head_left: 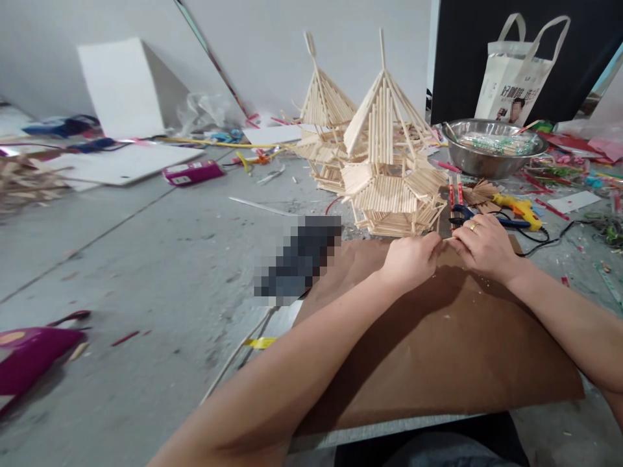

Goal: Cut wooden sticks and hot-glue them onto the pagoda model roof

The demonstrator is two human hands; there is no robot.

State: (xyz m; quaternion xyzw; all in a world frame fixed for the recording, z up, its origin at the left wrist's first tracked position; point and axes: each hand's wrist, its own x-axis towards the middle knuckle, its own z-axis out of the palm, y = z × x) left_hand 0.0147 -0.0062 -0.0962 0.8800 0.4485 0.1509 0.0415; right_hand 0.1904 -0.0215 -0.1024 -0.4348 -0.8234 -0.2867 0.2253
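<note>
over the far part of a brown sheet (438,370), the left hand (409,261) and right hand (487,246) nearly meet, both pinching a small pale stick (447,240), probably to steady it, with a stick-built pavilion (388,194) just beyond the sheet, likely within reach.

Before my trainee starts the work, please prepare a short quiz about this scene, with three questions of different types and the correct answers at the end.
1. Multiple choice: The left hand and the right hand hold a thin stick. Where is the ring?
A) on the left hand
B) on the right hand
C) on both hands

2. True or false: In this view, the yellow glue gun lies to the right of the stick towers.

3. Count: How many stick towers with pointed roofs are visible?

Key: 1. B; 2. true; 3. two.
</note>
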